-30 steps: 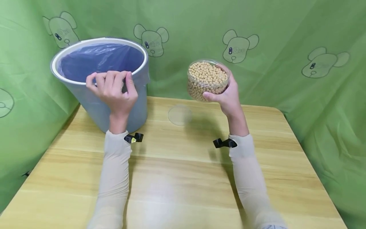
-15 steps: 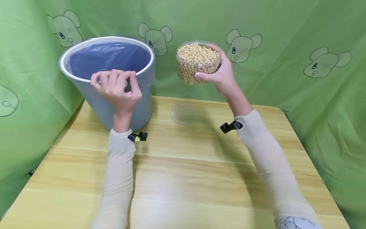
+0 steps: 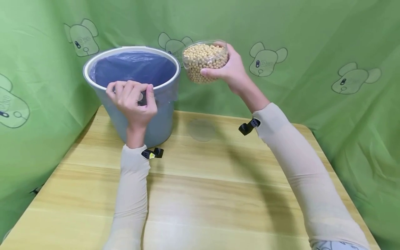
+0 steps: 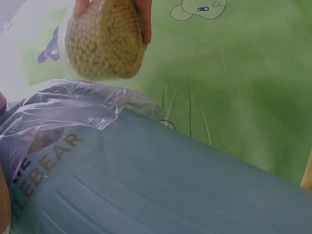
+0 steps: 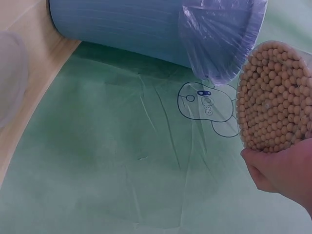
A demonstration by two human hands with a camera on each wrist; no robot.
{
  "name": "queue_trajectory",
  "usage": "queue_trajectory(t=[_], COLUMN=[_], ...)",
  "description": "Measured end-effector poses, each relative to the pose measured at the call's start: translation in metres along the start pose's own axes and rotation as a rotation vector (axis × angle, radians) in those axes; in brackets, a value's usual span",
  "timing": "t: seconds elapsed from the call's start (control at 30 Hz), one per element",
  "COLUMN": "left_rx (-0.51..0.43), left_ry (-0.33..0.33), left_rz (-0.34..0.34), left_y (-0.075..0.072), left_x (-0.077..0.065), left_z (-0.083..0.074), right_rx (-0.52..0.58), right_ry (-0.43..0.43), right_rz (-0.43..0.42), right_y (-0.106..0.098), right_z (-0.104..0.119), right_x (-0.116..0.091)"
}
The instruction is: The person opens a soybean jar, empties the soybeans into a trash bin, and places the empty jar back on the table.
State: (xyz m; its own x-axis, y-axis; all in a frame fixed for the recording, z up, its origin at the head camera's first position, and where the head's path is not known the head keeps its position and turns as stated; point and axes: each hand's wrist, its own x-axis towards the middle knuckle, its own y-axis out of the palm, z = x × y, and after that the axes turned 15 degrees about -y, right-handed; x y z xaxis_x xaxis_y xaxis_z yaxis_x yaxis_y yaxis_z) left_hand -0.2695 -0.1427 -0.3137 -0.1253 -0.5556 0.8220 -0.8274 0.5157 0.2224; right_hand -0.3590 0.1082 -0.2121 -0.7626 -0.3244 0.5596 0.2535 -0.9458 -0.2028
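My left hand (image 3: 132,100) grips the near rim of a blue-grey trash bin (image 3: 159,119), fingers curled over its white ring. A thin translucent bag (image 3: 137,67) lines the bin and folds over the outside. In my right hand (image 3: 232,71) is a clear round plastic tub (image 3: 193,75) full of pale yellow soybeans (image 3: 203,52), held by its side with the thumb in front. The tub hangs in the air just right of the bin's rim, nearly level. The left wrist view shows the tub (image 4: 105,41) above the folded bag edge; its round bottom (image 5: 273,100) faces the right wrist camera.
A clear round lid (image 3: 201,129) lies on the wooden table (image 3: 187,194), right of the bin's base. A green cloth (image 3: 312,21) with printed animal heads hangs behind and along both sides. Lettering (image 4: 48,170) marks the bin's wall.
My right hand has raised the tub and carried it left, up beside the bin's rim. My left hand keeps its grip on the rim. The whole view has shifted slightly.
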Motion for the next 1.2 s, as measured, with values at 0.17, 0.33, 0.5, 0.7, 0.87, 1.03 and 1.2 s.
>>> queue_trajectory(t=[0.17, 0.33, 0.5, 0.7, 0.87, 1.03, 1.2], left_rx=[0.0, 0.004, 0.001, -0.006, -0.005, -0.006, -0.012], left_ry=[0.001, 0.003, 0.004, 0.004, 0.005, 0.006, 0.002], left_rz=[0.001, 0.006, 0.007, 0.002, -0.001, 0.002, 0.002], left_y=[0.001, 0.004, 0.008, 0.011, 0.013, 0.013, 0.013], left_x=[-0.001, -0.002, -0.003, -0.003, -0.003, -0.005, -0.003], left_z=[-0.001, -0.004, -0.007, -0.008, -0.008, -0.008, -0.008], right_rx=[-0.072, -0.112, -0.171, -0.21, -0.267, -0.318, -0.345], right_ry=[0.029, 0.035, 0.043, 0.039, 0.05, 0.062, 0.057], right_rz=[0.054, 0.089, 0.126, 0.165, 0.196, 0.236, 0.273], right_y=[0.005, 0.005, 0.003, 0.003, 0.003, 0.003, 0.006], right_z=[0.001, 0.005, 0.014, 0.024, 0.029, 0.034, 0.041], right_x=[0.014, 0.025, 0.031, 0.038, 0.043, 0.045, 0.05])
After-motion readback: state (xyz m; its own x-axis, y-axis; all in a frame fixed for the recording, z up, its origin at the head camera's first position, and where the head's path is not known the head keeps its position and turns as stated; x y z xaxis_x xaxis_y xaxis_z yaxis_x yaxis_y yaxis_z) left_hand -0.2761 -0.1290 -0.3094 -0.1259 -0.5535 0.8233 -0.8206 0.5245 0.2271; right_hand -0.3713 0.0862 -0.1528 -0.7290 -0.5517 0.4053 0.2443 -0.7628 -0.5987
